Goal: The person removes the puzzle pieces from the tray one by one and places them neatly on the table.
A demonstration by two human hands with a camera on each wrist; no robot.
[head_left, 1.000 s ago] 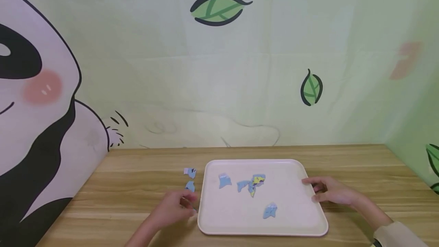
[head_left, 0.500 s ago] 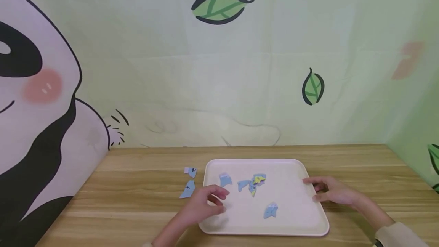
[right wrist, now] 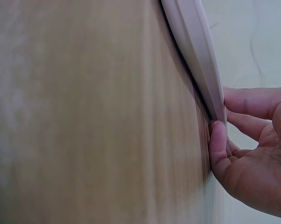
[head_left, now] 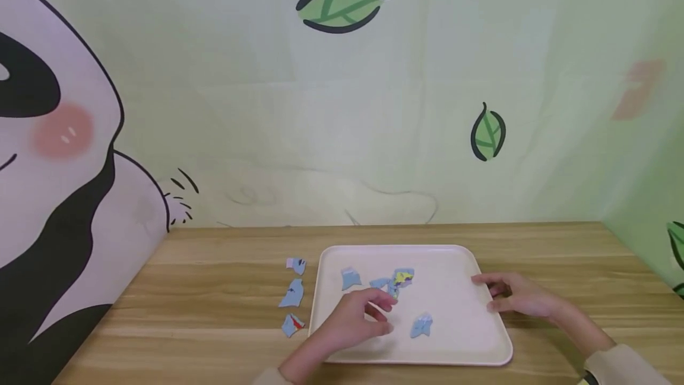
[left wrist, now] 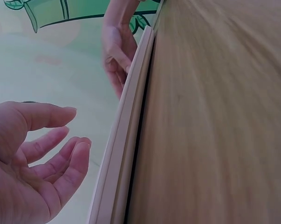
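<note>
A white tray (head_left: pixel 454 343) lies on the wooden table, with several blue jigsaw pieces on it. My left hand (head_left: pixel 358 316) hovers above the tray's left half, fingers loosely bent and nothing between thumb and fingertips; the left wrist view shows the same hand (left wrist: pixel 42 163) with a wide gap. It partly covers a joined blue-and-yellow cluster (head_left: pixel 403 277). One blue piece (head_left: pixel 422 325) lies to its right, another (head_left: pixel 351 278) beyond it. At the right rim, my right hand (head_left: pixel 515 297) pinches the tray's edge, thumb (right wrist: pixel 218 140) at the outer side and fingers over the rim.
Left of the tray, three pieces form a column on the table: a blue-and-white one (head_left: pixel 297 265), a blue one (head_left: pixel 292 293) and a blue-and-red one (head_left: pixel 292 325). Behind the table (head_left: pixel 214 290) hangs a pale green backdrop (head_left: pixel 256 106) with a panda and leaves.
My left hand has moved right from the pieces beside the tray to above the tray, uncovering the blue-and-red piece. My right hand has stayed at the tray's edge.
</note>
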